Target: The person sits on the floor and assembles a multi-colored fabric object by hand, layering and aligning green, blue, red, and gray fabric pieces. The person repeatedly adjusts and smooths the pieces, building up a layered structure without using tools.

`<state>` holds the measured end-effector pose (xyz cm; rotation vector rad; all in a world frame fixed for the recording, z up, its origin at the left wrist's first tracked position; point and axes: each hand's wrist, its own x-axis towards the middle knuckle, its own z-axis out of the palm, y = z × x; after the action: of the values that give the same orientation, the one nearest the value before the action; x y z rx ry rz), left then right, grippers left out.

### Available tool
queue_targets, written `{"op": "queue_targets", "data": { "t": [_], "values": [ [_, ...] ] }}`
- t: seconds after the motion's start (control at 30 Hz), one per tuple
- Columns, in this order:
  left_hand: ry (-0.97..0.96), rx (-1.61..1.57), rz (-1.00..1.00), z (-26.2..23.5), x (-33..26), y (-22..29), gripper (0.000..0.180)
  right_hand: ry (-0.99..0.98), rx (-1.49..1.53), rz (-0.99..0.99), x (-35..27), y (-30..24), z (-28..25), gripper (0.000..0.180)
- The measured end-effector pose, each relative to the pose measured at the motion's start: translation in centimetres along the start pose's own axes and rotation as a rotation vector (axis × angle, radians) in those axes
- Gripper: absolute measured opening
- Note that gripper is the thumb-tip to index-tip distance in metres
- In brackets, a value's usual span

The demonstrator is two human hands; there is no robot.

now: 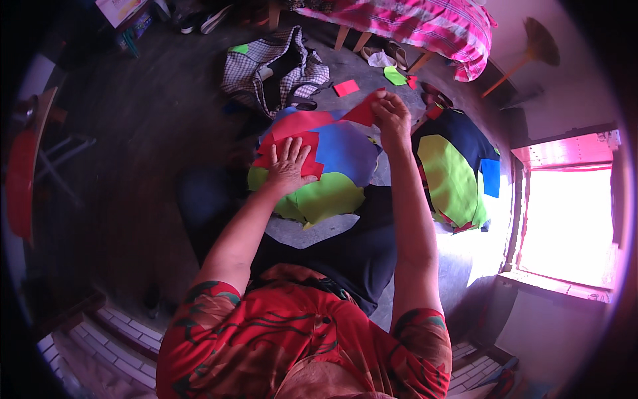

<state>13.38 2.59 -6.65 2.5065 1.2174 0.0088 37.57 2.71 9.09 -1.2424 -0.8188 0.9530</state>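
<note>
My left hand (pixel 290 167) lies flat with spread fingers on a red fabric piece (pixel 311 143). Beneath it is a pile of cut fabric in front of my lap, with a blue-purple piece (pixel 345 156) in the middle and a lime green piece (pixel 319 199) at the near side. Raised at the pile's far right, my right hand (pixel 392 116) pinches a corner of a red cloth piece (pixel 361 113). That piece slants down toward the blue-purple fabric. Whether it joins the other red cloth, I cannot tell.
To the right stands a second heap of lime green and black fabric (pixel 446 176). A checked bag (pixel 242 73) lies open beyond the pile. Small red (pixel 346 88) and green scraps (pixel 395 76) are on the floor. A pink-covered bed (pixel 425 26) is at the back; a broom (pixel 541 43) leans right.
</note>
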Motion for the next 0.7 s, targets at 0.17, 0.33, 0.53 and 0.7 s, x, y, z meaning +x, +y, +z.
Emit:
{"op": "queue_targets", "data": {
  "t": [0.17, 0.33, 0.53, 0.7],
  "values": [
    [0.024, 0.023, 0.009, 0.4, 0.0, -1.1, 0.094, 0.065, -0.123, 0.066, 1.9, 5.7, 2.0, 0.018],
    [0.005, -0.019, 0.014, -0.4, 0.2, -1.3, 0.092, 0.229, -0.877, 0.039, 2.6, 15.1, -3.6, 0.027],
    [0.016, -0.019, 0.009, -0.2, 0.4, -1.5, 0.093, 0.263, -0.859, 0.206, 1.6, 15.8, -4.4, 0.025],
    [-0.006, -0.031, -0.008, -0.6, 0.5, -1.2, 0.096, 0.279, -1.092, 0.191, 0.7, 15.7, -5.4, 0.025]
  ]
}}
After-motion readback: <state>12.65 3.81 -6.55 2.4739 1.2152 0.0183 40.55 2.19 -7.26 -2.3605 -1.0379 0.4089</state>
